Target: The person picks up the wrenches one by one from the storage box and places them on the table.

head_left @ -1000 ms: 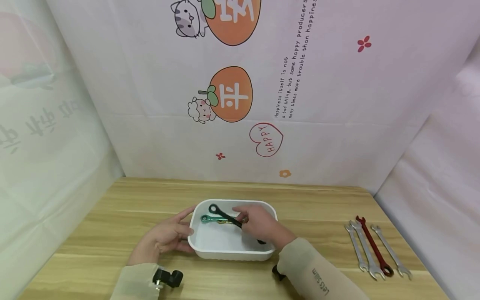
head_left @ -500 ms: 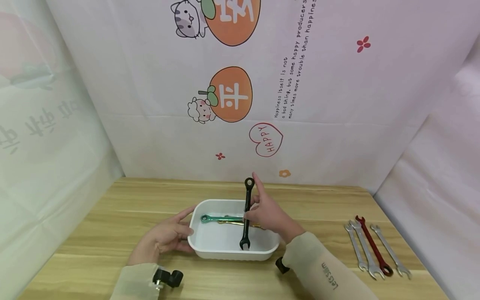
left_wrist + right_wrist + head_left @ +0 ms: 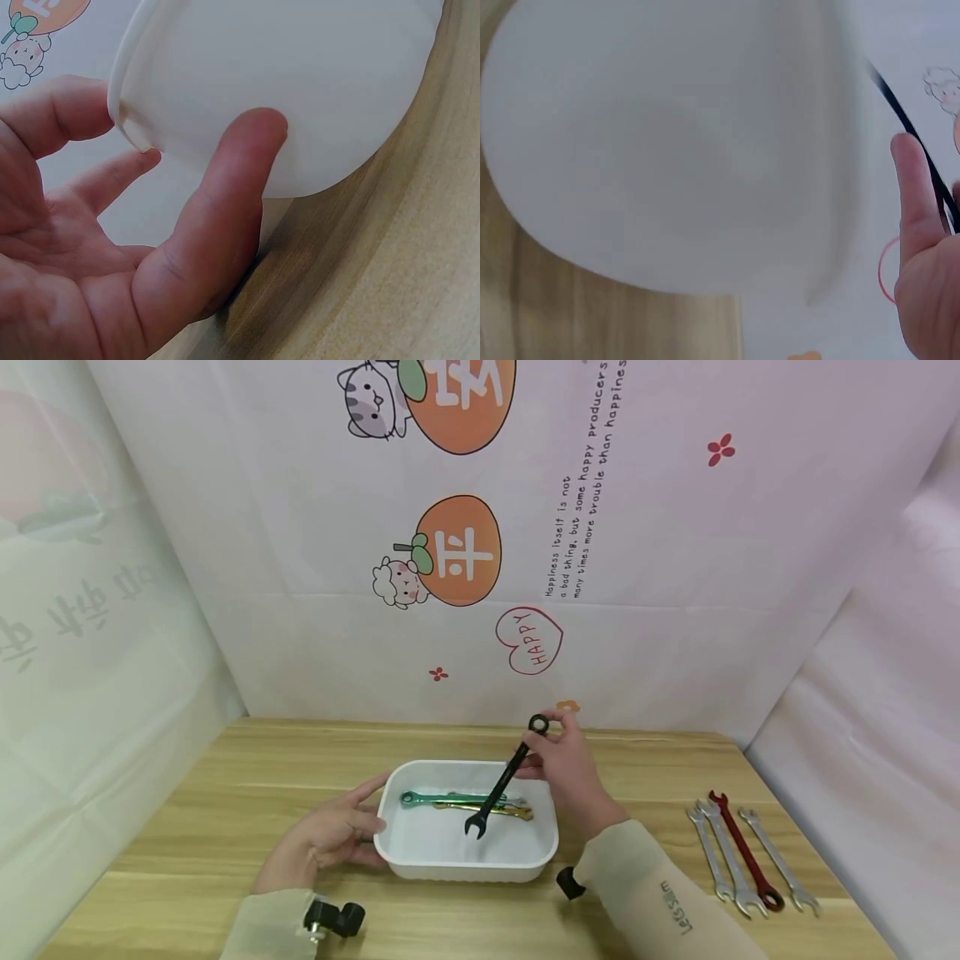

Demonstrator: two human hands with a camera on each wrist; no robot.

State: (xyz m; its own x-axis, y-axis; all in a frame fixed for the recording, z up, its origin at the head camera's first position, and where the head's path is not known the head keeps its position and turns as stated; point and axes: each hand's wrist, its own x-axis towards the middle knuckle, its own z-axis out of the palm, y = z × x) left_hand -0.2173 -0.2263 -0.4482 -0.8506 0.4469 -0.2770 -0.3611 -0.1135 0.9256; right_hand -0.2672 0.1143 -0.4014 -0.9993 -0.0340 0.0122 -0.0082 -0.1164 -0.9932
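Observation:
A white plastic container (image 3: 465,865) sits on the table, its left end held by my left hand (image 3: 341,831). In the left wrist view, the thumb (image 3: 240,157) lies against the outer wall while other fingertips touch the rim. My right hand (image 3: 573,768) pinches a black combination wrench (image 3: 504,782) near its ring end. The wrench slants over the container, its open-jawed end lower and to the left. Inside lie a green wrench (image 3: 441,799) and a gold wrench (image 3: 516,812), partly overlapped by the black one. In the right wrist view, the container's wall (image 3: 667,150) fills much of the picture.
To the right on the wooden table (image 3: 187,827) lie several silver wrenches (image 3: 780,860) and a red wrench (image 3: 746,852), roughly side by side. A printed white cloth (image 3: 637,652) hangs behind the table, with pale cloth at both sides.
The right hand has lifted the black wrench from low in the container, swung it upright, then drawn back rightward, leaving it slanted with the ring end up. The left hand stays put.

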